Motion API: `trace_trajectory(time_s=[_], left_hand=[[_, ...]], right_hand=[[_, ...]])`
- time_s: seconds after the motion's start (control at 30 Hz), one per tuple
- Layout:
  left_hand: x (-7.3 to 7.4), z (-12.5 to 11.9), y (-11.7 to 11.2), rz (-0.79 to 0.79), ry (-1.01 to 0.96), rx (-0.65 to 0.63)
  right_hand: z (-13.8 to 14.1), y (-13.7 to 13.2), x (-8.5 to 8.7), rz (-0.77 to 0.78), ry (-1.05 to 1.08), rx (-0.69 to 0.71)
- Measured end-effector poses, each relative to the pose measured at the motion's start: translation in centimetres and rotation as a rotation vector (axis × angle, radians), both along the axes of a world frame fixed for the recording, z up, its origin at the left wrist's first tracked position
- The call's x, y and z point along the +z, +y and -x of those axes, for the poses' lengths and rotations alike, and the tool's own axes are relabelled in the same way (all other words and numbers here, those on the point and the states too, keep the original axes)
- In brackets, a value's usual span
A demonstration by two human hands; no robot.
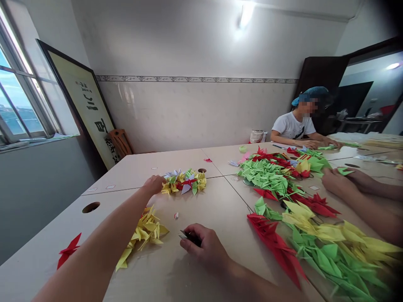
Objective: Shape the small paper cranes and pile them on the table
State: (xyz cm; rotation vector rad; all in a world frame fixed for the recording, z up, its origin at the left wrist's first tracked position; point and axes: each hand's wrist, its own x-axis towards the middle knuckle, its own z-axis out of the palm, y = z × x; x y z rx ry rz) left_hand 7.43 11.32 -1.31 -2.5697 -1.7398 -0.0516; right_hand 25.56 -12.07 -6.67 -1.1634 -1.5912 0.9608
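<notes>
My left hand point(153, 185) reaches forward across the table to the left edge of a mixed pile of folded paper cranes point(185, 181) in yellow, red, green and pale violet. Its fingers look curled together there, and what they pinch, if anything, is hidden. Nearer me, my right hand point(204, 245) rests just over the tabletop, closed around a small black tool with a pointed metal tip point(185, 235); most of it is covered by my fingers. Yellow paper cranes point(149, 228) lie partly behind my left forearm. A single red crane point(68, 251) sits at the far left.
Green cranes point(267, 176) are heaped right of centre. Strands of red point(273, 243), yellow and green cranes lie at front right. Another person's hands point(341, 182) hold green paper at the right edge. A person in a white shirt point(292, 126) sits farther back. The table point(110, 209) has round holes.
</notes>
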Motion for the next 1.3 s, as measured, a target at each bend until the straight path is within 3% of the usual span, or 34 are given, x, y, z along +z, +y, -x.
trace_trajectory(time_s=[0.13,0.27,0.37,0.43,0.53,0.6,0.7,0.97,1.3], left_hand=[[0.1,0.2,-0.3,-0.014,-0.055,0.058],[2.0,0.9,-1.8,-0.099,-0.176,0.112],[3.9,0.8,-4.9,-0.172,-0.311,0.097],[4.0,0.3,-8.2,-0.184,-0.406,0.043],[2.2,-0.8,-13.9,-0.098,-0.552,-0.076],[0.3,-1.2,-17.2,0.092,-0.85,-0.166],[-1.7,-1.4,-20.1,0.231,-1.073,-0.176],[-2.6,-0.8,-20.1,0.241,-1.071,-0.217],[-2.3,-0.8,-20.2,0.231,-1.032,-0.241]], right_hand=[[0.0,0.1,0.0,0.009,0.002,0.007],[0.0,0.1,-0.1,-0.01,0.012,-0.003],[-0.1,0.0,-0.1,-0.056,0.023,-0.041],[-0.2,0.0,-0.1,-0.088,0.045,-0.083],[-0.5,-0.1,0.2,-0.123,0.071,-0.159],[-0.8,-0.3,0.5,-0.164,0.046,-0.196],[-1.0,-0.8,1.1,-0.252,-0.051,-0.187],[-0.8,-1.3,1.4,-0.334,-0.259,-0.12],[-0.9,-0.8,0.4,-0.333,-0.328,-0.108]])
